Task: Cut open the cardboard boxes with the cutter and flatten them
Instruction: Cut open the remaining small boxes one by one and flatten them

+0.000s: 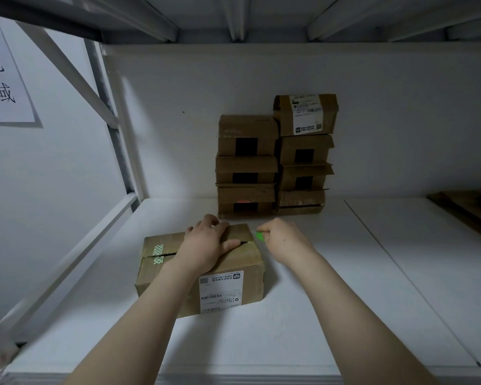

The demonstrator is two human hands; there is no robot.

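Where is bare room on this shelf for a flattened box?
Free: the shelf between the right hand and the brown pile at the far right; also the strip left of the box. Crowded: the back, where two box stacks stand behind it.

white shelf board [289, 329], paper sign [3, 87] on left wall, diagonal metal brace [75, 76]

We see a taped brown box [231, 276], top seam partly split, toward the shelf's [317, 315] front left. A green cutter [260, 236] sits at its far right corner. Seven stacked boxes [247, 165] line the back edge.
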